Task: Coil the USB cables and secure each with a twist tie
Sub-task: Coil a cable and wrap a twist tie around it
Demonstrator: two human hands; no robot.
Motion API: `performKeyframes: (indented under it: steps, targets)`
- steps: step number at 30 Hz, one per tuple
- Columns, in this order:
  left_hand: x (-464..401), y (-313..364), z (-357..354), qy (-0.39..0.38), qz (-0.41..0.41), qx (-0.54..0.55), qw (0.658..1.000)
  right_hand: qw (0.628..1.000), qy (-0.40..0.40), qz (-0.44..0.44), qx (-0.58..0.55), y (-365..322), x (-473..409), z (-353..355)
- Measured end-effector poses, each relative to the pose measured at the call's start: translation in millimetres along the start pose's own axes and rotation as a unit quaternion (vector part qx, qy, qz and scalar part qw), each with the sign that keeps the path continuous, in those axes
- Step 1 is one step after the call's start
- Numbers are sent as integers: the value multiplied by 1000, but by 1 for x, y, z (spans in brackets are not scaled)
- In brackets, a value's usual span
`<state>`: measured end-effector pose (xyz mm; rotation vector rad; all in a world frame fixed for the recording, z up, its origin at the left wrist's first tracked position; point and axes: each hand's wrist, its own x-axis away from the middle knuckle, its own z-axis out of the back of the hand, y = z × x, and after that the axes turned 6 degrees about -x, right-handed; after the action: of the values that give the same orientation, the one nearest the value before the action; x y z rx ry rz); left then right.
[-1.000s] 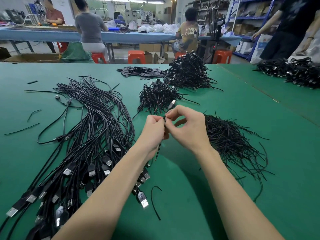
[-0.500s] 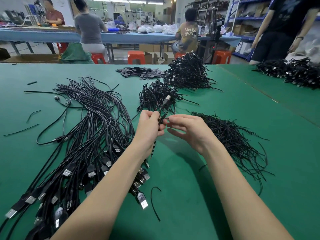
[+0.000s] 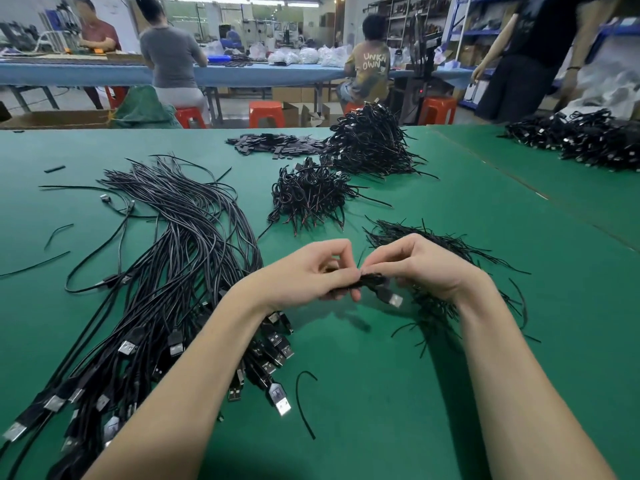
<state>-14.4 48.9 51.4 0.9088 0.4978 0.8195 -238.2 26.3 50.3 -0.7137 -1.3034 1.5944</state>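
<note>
Both hands meet just above the green tabletop (image 3: 398, 427), near the middle of the scene. The left hand (image 3: 304, 271) is curled around a small coiled cable (image 3: 360, 284), pinching the bundle so the loops cannot spring apart; its silver USB plug (image 3: 394, 300) pokes out toward the right, below the knuckles. The right hand (image 3: 426, 265) closes on the same bundle from the other side, fingertips bent inward at the middle of the coil, which looks like the working of a twist tie around it, though the tie itself is too thin and hidden to make out.

The supplies sit within easy reach. A long sheaf of uncoiled cables (image 3: 180, 258) lies to the left, plugs fanned toward the near edge so one can be drawn off at a time. A loose heap of twist ties (image 3: 433, 244) lies directly behind and under the right hand. Finished bundles are piled farther off, a small pile (image 3: 308, 195) and a larger pile (image 3: 370, 143) beyond it, out of the way of the work.
</note>
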Motion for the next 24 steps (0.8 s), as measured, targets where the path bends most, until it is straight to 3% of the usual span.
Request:
performKeyframes:
  steps: [3,6,10,13,17,20,24]
  targets:
    - [-5,-2,-6,46,15,-175,983,989,50,-6,139,-13,-4,-3]
    - [-11,-4,-17,165,20,-222,961,961,161,29,221,-23,-17,-19]
    - [-17,-6,-19,321,86,-83,940,941,278,106,160,-22,-28,-42]
    - [-18,-10,-14,344,121,88,927,945,272,164,72,-19,-32,-52]
    - [-19,-13,-10,351,132,188,908,939,274,206,29,-10,-31,-54]
    - [-18,-17,-10,380,122,70,914,945,266,188,12,-8,-30,-56]
    - [-14,-15,-13,430,25,-128,893,963,226,144,41,-16,-29,-55]
